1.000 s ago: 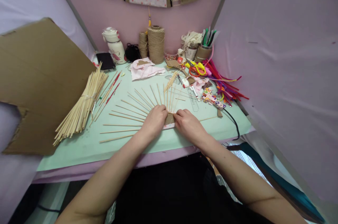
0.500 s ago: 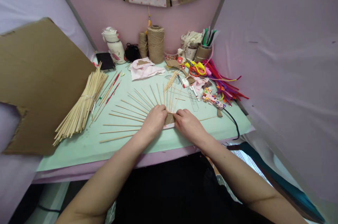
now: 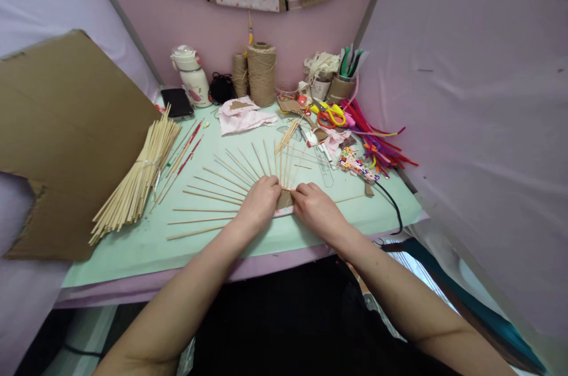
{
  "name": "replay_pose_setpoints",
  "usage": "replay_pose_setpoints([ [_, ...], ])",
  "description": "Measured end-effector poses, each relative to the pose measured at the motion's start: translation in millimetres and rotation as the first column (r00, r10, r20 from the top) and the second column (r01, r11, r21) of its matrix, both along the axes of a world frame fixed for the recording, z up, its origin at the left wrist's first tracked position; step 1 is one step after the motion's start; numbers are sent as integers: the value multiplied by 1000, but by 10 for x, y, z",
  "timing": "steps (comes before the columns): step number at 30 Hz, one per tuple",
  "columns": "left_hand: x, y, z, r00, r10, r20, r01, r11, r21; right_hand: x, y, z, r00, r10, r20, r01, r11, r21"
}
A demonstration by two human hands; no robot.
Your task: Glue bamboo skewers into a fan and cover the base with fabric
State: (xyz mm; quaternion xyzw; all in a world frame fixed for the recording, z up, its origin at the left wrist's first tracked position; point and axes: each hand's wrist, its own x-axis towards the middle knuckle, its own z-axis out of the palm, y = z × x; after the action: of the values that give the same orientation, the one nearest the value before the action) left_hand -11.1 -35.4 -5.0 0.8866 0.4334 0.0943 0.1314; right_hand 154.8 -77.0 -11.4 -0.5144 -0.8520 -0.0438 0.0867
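Head view: left hand (image 3: 260, 201) and right hand (image 3: 316, 204) cover one cardboard piece (image 3: 284, 198), hiding the fanned sticks' (image 3: 213, 182) ends; cannot tell whether either grip clamps.

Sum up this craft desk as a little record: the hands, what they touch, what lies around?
Left hand: pressed on the hub of the fanned sticks
Right hand: touches the small cardboard piece there
Fan shape: half circle, lying on the green mat
Left side: tied stick bundle, big cardboard sheet
Back: twine spool, flask
Right side: scissors, pipe cleaners
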Motion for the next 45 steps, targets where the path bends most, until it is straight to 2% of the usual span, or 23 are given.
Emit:
replay_pose_setpoints([
  [30, 7, -6, 9, 1000, 6, -13, -6, 1000, -6, 11, -1, -19, 1000, 16, 9, -16, 1000, 18],
  [38, 0, 7, -32, 1000, -2, -16, 3, 1000, 26, 6, -4, -4, 1000, 4, -5, -4, 1000, 10],
  [45, -10, -1, -64, 1000, -2, -29, 3, 999, 40, 102, 24, -34, 992, 9, -126, -13, 999, -34],
])
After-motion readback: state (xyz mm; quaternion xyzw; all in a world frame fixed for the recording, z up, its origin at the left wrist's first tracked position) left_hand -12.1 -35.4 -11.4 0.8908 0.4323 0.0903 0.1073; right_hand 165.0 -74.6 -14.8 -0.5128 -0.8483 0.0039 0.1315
